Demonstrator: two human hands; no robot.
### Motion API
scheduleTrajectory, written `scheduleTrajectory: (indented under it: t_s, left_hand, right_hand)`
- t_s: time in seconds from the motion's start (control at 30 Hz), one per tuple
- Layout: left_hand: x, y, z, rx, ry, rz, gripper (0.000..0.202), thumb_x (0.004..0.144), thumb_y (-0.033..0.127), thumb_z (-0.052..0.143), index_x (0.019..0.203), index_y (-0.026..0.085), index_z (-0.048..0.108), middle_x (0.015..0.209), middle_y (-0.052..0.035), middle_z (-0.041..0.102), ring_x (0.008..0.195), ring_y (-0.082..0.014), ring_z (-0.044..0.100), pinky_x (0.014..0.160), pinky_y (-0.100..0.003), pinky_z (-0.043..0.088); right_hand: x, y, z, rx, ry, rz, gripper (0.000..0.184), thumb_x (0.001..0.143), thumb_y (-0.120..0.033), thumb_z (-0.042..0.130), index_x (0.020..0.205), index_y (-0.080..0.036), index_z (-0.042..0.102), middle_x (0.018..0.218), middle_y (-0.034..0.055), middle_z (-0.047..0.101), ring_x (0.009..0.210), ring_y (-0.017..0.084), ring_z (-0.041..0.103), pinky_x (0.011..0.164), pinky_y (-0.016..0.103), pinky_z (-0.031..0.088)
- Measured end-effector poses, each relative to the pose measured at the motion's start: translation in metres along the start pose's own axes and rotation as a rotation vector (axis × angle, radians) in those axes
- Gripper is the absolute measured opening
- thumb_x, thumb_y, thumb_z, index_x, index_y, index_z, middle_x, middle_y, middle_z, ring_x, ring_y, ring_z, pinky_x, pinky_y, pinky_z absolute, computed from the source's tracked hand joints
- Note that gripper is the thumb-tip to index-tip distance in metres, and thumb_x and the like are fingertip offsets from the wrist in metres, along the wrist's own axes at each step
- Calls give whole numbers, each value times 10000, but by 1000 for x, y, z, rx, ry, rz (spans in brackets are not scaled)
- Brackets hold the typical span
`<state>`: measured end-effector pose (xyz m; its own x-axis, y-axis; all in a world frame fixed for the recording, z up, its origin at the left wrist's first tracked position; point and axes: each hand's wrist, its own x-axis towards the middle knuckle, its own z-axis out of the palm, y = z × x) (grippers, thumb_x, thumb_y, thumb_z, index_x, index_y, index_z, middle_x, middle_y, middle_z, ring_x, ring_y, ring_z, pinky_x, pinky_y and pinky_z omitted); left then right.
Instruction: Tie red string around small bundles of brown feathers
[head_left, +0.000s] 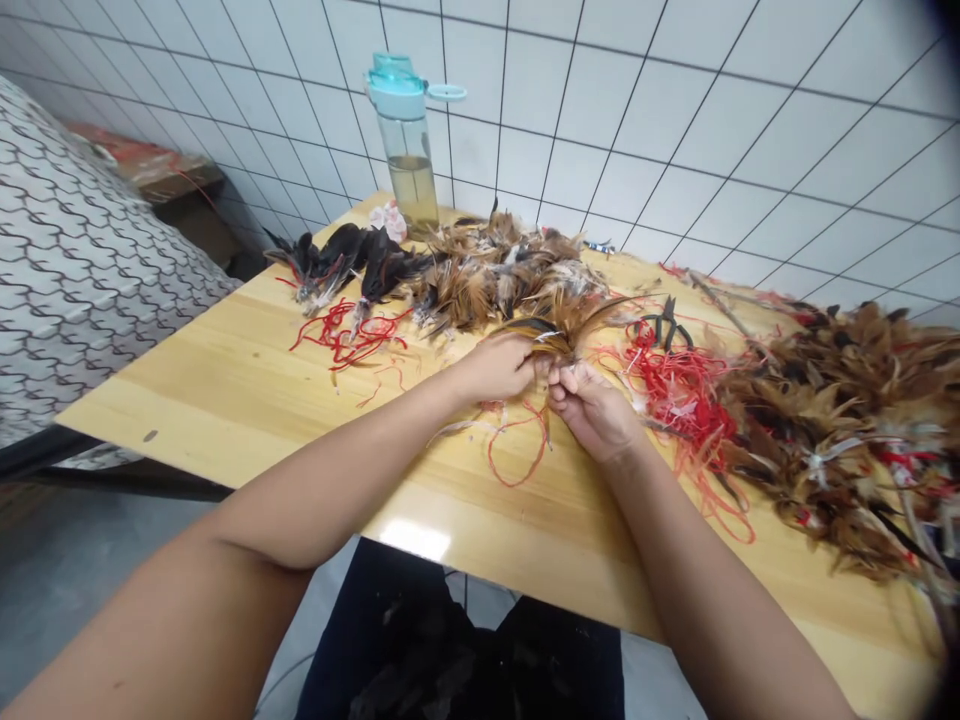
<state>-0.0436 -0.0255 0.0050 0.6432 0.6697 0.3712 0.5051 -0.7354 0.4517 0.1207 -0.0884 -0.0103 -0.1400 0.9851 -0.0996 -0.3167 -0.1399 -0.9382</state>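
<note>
Over the middle of the table, my left hand (506, 368) and my right hand (589, 400) meet at the base of a bunch of brown feathers (574, 328). The left fingers are closed round its lower end, partly hidden behind the hand. Thumb and fingers of the right hand pinch the same base from the other side. A loop of red string (517, 482) hangs down below the hands onto the wood. Just behind lies a heap of brown feather bunches (480, 285), with black feather bunches (382, 265) to its left.
Tangled red strings (686, 385) and dark-handled pliers (664, 328) lie right of my hands. A large brown feather pile (832, 400) covers the table's right side. Against the tiled wall stands a water bottle (412, 185). More red strings (349, 335) lie at the left on the wooden table (202, 380).
</note>
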Motion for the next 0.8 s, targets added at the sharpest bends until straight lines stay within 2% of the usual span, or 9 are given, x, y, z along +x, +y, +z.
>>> scheduleTrajectory:
  t_s: [0.1,0.2,0.33,0.43,0.6,0.73,0.8]
  left_hand:
    - [0,2,4,5,99,141,186,850,143,435,819,148,618,891,-100,663,857,-177,607,794,-288,487]
    - [-1,6,5,11,206,240,154,880,157,425,786,159,547,856,-104,605,842,-186,555,768,-300,466]
    - [-2,15,5,-99,236,303,137,877,150,435,751,179,478,822,-80,569,806,-174,519,745,-301,446]
    - [-3,19,5,-212,237,275,102,836,127,468,749,181,471,825,-62,581,792,-155,526,734,-284,440]
    - [-4,22,5,-411,215,208,99,775,93,504,718,169,479,870,-55,628,810,-129,566,748,-261,451]
    - [-4,20,6,-632,139,73,53,803,118,518,763,152,510,935,-63,659,823,-110,607,738,-234,466]
    - [-3,19,7,-708,107,3,23,829,148,522,806,147,521,935,-59,659,764,-91,605,690,-212,467]
  right_hand:
    - [0,-2,0,183,4,79,284,675,-257,748,654,-188,474,769,-20,531,605,77,424,542,211,367]
    - [0,-1,0,344,13,146,218,693,-204,749,726,-182,534,765,-31,534,612,66,437,526,182,368]
    - [1,2,2,448,5,158,200,711,-163,741,725,-180,542,692,-40,523,599,68,452,515,174,380]
    - [1,4,5,485,-17,164,200,725,-151,725,710,-183,528,657,-46,517,584,71,459,513,178,388]
    - [-1,8,8,537,-10,175,190,725,-122,701,810,-196,548,711,-52,543,598,73,480,502,179,381]
    - [-2,9,10,543,-25,188,148,774,-140,669,840,-194,548,706,-50,527,590,73,463,509,181,382]
    - [-2,9,11,531,-26,214,128,799,-150,653,802,-188,530,675,-50,504,561,69,438,507,180,378]
